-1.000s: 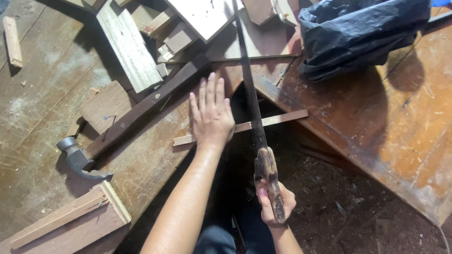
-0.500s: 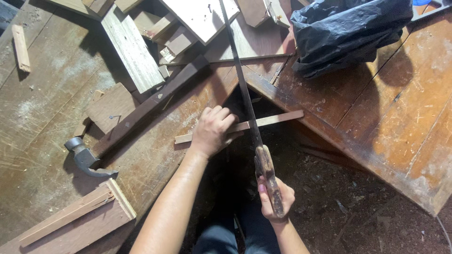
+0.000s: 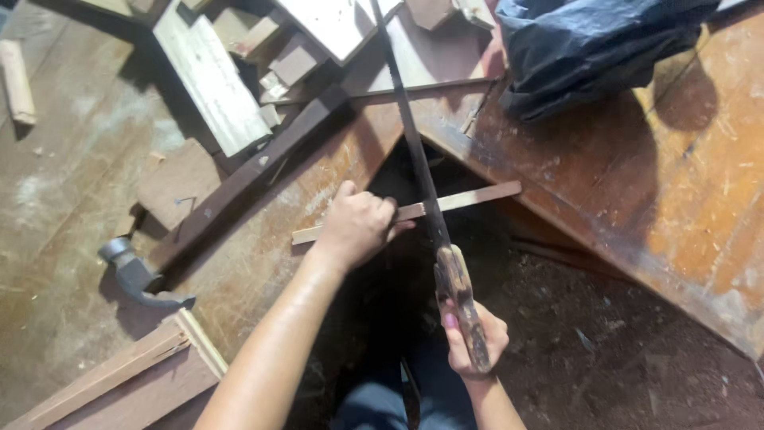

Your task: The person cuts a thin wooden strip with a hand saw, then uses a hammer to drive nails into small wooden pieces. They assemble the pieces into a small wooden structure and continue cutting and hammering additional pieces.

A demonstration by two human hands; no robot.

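A thin pale wooden strip (image 3: 477, 195) lies across a gap between two worn brown boards. My left hand (image 3: 356, 225) is curled over the strip's left part and presses it onto the left board (image 3: 263, 255). My right hand (image 3: 473, 338) grips the dark wooden handle of a long hand saw (image 3: 414, 151). The saw's blade runs up the picture and crosses the strip just right of my left hand.
A claw hammer (image 3: 135, 275) lies at the left next to a long dark beam (image 3: 255, 175). Pale wood offcuts (image 3: 211, 76) are piled at the top. A dark plastic bag (image 3: 589, 48) sits on the right board (image 3: 684, 199). Dirt ground shows below the gap.
My left hand went from lying flat with spread fingers to a closed grip on the strip. The saw and my right hand stayed about where they were.
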